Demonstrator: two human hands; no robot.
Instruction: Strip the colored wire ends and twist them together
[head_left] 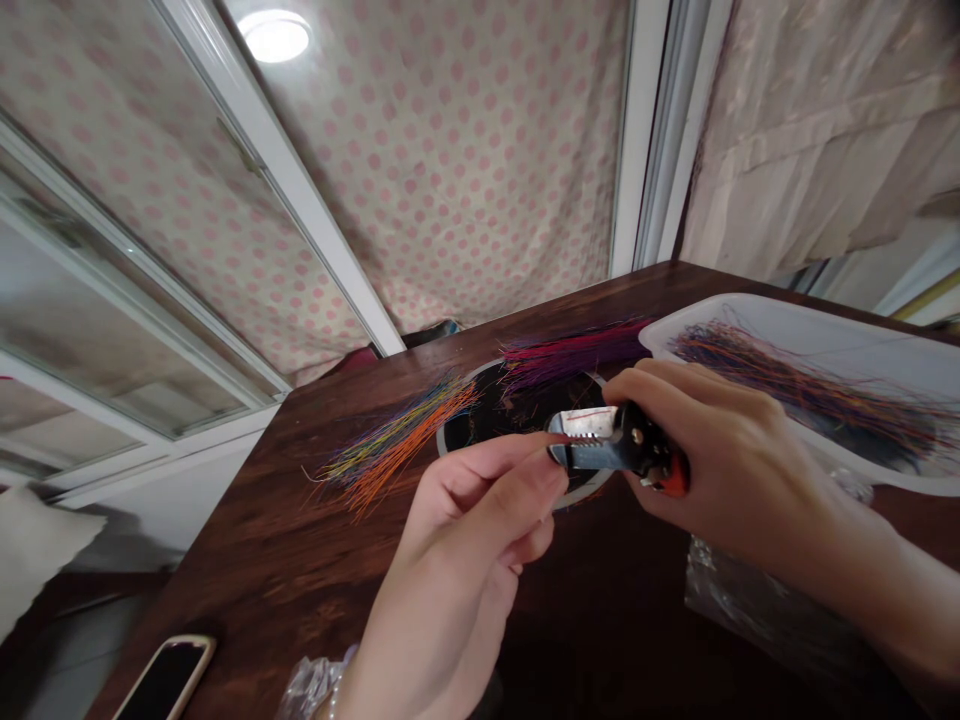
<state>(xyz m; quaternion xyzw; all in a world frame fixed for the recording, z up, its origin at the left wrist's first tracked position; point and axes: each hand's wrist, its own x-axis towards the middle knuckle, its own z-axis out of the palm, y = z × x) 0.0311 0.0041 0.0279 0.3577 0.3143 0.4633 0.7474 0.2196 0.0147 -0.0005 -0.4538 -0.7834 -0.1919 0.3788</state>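
My right hand (712, 440) is wrapped round a wire stripper (600, 438) with notched metal jaws and dark and orange handles. The jaws point left, toward my left hand (480, 550). That hand is closed in a pinch of thumb and forefinger right at the jaw tips, on a thin wire that barely shows. Behind the tool lies a round black tray with a pale rim (450, 430). A bundle of orange, yellow and blue wires (409, 440) rests across its left edge. Red and purple wires (570, 355) lie over its far side.
A white plastic bin (787, 320) with many mixed wires stands at the right. Clear plastic wrapping (757, 600) lies below my right forearm. A phone (166, 680) is at the near left edge of the dark wooden table (300, 540). Glass sliding doors and a dotted curtain stand behind.
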